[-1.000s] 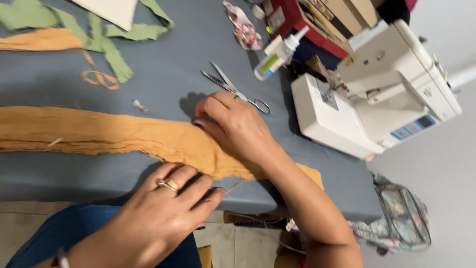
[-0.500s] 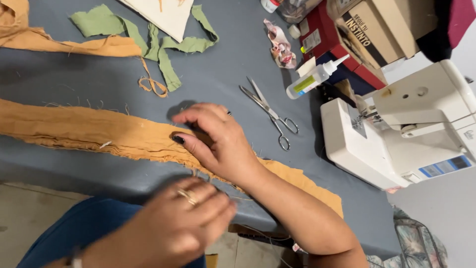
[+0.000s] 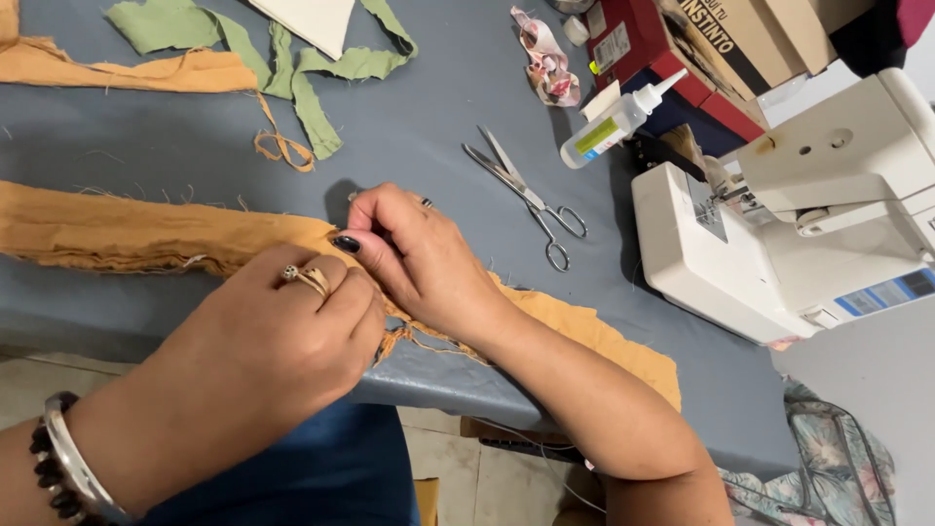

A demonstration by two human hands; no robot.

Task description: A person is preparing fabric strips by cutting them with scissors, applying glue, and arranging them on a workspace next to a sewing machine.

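We have both hands on the long orange fabric strip (image 3: 117, 234), which lies across the grey bench (image 3: 429, 107) from the left edge to the near right corner, part of it hanging over the front edge. Our right hand (image 3: 419, 258) presses down on the strip near its middle, fingers curled and closed on the cloth at the fold. Our left hand (image 3: 282, 331), wearing a ring and a beaded bracelet, comes in just beside it, its fingers bent and pinching the near edge of the same strip; the two hands touch. Loose threads trail from the frayed edge below them.

As we judge it, the step in hand is folding or pinching the raw edge of the strip into place. The next move seems to call for a firm hold with one hand while the other works along the edge, keeping the fold even.

A pair of scissors (image 3: 531, 200) lies open on the bench just beyond our right hand, a small glue bottle (image 3: 614, 122) past them. The white sewing machine (image 3: 789, 224) stands at the right. Green fabric scraps (image 3: 292, 78) and another orange piece (image 3: 127, 68) lie at the far side, well apart from the hands.
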